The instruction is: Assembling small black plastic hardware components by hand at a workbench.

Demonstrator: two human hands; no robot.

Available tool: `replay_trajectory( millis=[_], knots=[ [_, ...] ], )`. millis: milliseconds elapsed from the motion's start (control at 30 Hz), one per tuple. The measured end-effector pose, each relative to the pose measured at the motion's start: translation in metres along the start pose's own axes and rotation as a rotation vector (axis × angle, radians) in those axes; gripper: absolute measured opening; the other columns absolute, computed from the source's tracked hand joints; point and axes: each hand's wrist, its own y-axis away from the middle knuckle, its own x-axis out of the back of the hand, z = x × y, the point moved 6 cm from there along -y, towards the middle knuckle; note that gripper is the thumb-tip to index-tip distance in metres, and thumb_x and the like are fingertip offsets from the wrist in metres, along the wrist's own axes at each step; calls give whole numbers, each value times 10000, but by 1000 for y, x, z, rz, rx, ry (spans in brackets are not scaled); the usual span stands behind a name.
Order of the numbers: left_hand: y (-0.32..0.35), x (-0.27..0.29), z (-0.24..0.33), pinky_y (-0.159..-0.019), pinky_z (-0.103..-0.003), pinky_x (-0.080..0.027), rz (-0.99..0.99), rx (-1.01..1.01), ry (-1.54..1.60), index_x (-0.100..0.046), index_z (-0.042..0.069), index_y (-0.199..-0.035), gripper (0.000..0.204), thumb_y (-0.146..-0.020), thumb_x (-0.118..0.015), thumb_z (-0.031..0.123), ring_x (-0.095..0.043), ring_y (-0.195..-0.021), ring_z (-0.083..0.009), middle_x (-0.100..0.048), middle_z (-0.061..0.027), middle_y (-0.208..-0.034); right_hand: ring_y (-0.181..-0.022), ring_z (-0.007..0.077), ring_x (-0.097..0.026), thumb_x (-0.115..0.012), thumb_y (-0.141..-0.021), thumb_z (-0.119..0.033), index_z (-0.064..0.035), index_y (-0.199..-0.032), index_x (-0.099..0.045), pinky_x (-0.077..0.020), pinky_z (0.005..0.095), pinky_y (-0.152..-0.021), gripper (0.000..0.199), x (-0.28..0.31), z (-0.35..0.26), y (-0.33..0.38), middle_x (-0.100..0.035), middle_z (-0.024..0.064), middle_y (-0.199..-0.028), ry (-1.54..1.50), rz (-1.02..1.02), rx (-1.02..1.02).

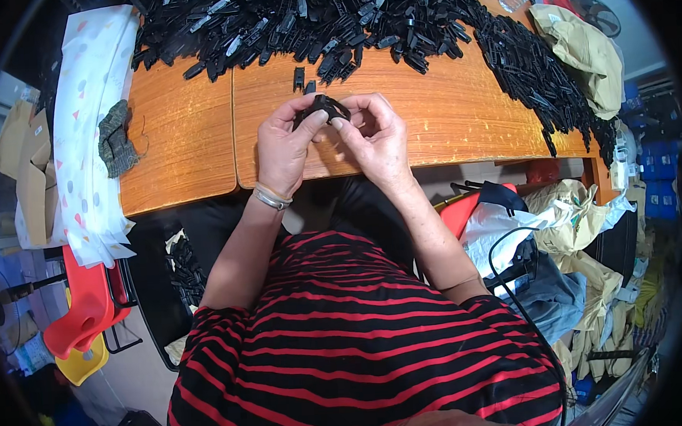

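Observation:
Between my two hands is a small black plastic part point(321, 104), held just above the near part of the wooden table point(444, 123). My left hand point(284, 135) pinches its left side between thumb and fingers. On its right side, my right hand point(377, 134) grips with thumb and bent fingers. My fingers cover much of the part, so its exact kind does not show. Just beyond my left fingers, two loose black plastic pieces point(298, 79) lie on the wood. A large heap of similar black plastic pieces point(308, 26) covers the far side of the table.
More black pieces point(530, 72) spread along the table's right side, beside a tan sack point(579, 54). At the left lie a grey knitted glove point(117, 140) and a patterned white sheet point(92, 95). Below stand a red chair point(83, 304) and a black bin point(156, 292) holding black pieces.

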Motion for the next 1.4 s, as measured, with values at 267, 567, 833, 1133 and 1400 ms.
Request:
replay_trajectory(
  millis=[267,567,833,1133,1400],
  knots=[
    [11,-11,4,-839,-221,-480,17,-65,-101,-622,-16,-1159,303,-862,-671,17,-601,-938,-98,-657,-52,-1043,-691,56,-547,-722,-770,41,-6,-978,-609,-483,199,-565,241,-5,-12,6,-517,15,-859,117,42,130],
    [17,-17,9,-736,-219,-464,-91,-80,-125,-593,6,-1045,238,-1009,-481,214,-570,-817,-81,-619,-36,-910,-695,181,-564,-810,-675,-40,-30,-1105,-550,-495,302,-630,503,-21,0,18,-533,102,-918,51,1,54],
    [25,-5,12,-668,-212,-420,-199,28,-71,-573,38,-908,279,-1029,-425,242,-493,-732,-66,-548,-3,-815,-831,152,-526,-748,-766,-55,-25,-1166,-521,-462,268,-699,461,-47,-14,35,-509,64,-948,-20,-68,78],
    [101,147,111,-720,-299,-461,-75,384,-1223,-673,-1,-919,223,-920,-587,205,-598,-768,-176,-637,-82,-753,-692,85,-562,-744,-803,-111,-19,-1125,-606,-483,250,-640,362,-25,-4,29,-607,23,-828,111,-262,-69],
    [59,79,134,-737,-367,-479,-93,-400,-1554,-672,23,-934,141,-803,-649,70,-615,-831,-318,-658,-131,-862,-750,310,-637,-775,-755,-267,-18,-968,-627,-514,396,-672,359,36,4,-9,-621,129,-799,881,-5,-15]
  ],
)
